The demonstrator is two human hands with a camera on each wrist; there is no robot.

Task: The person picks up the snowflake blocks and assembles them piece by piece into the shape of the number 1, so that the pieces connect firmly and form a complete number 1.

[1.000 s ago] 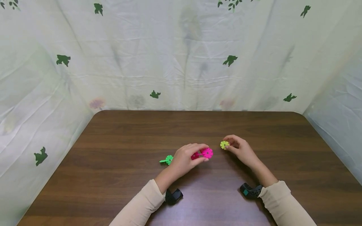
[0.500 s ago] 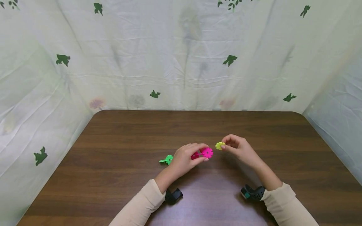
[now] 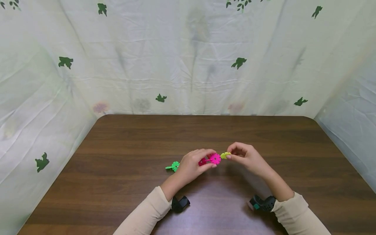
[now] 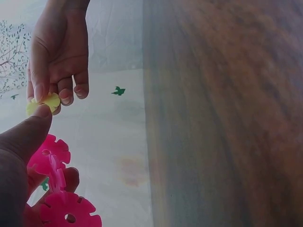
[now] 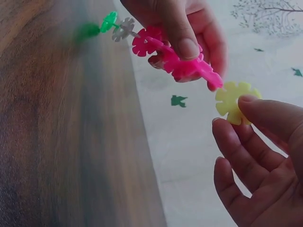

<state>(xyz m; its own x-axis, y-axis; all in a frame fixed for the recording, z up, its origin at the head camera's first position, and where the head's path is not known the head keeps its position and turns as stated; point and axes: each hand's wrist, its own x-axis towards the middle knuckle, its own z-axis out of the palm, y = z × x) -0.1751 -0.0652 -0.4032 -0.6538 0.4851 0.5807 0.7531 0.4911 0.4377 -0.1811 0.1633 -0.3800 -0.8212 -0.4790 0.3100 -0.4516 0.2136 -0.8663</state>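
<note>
My left hand [image 3: 192, 164] grips a chain of notched plastic discs by its pink discs [image 5: 182, 64]. Beyond the hand the chain runs on through a grey disc [image 5: 124, 29] to green discs [image 3: 175, 166] at its far end; the middle of it is hidden by the hand in the head view. A yellow notched disc [image 5: 234, 101] is pinched between thumb and fingers of my right hand [image 3: 248, 158]. In the head view its edge comes right at the rim of the end pink disc [image 3: 215, 159]. In the left wrist view, the yellow disc [image 4: 43, 104] shows behind the left thumb.
Both hands are over a brown wooden table [image 3: 132, 137]. A white cloth [image 3: 176, 58] printed with green shapes hangs behind and at the sides. Black bands with a small device [image 3: 180, 204] sit on both wrists.
My right hand has moved left with the yellow disc, bringing it from apart to the pink disc's edge. The disc has turned to a flatter angle. The left hand has stayed put.
</note>
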